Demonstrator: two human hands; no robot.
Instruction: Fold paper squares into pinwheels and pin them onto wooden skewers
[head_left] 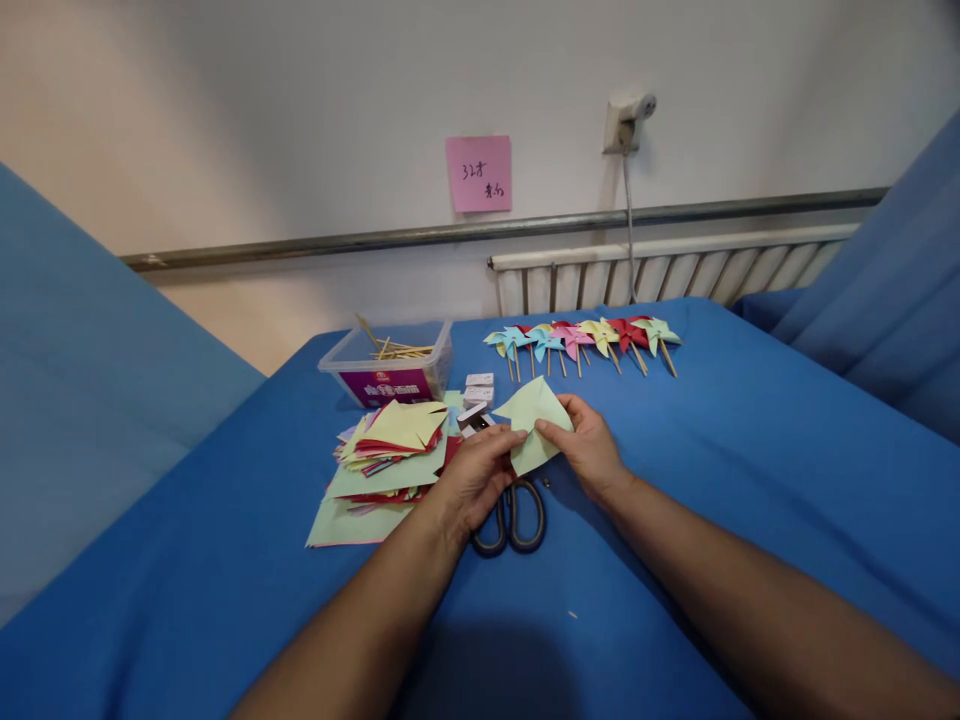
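Both hands meet over a pale green paper sheet [534, 420], folded to a point and held just above the blue cloth-covered table [750, 480]. The left hand [474, 478] pinches the sheet's left edge between thumb and fingers, and the right hand [589, 448] grips its right side the same way, thumb on top. Directly beneath the hands lie scissors [511, 520] with dark looped handles, flat on the cloth, their blades hidden under the left hand. Just left of the left hand sits a loose stack of cut paper squares [386, 455] in yellow, green, red and pink, fanned out unevenly. Behind that stack stands a clear plastic tub [390, 372] with a purple label, holding wooden sticks. A few small white boxes [478, 392] lie between the tub and the held sheet. Further back, a row of finished paper pinwheels [585, 340] on sticks lies side by side. A pink note [478, 173] is stuck on the wall above.
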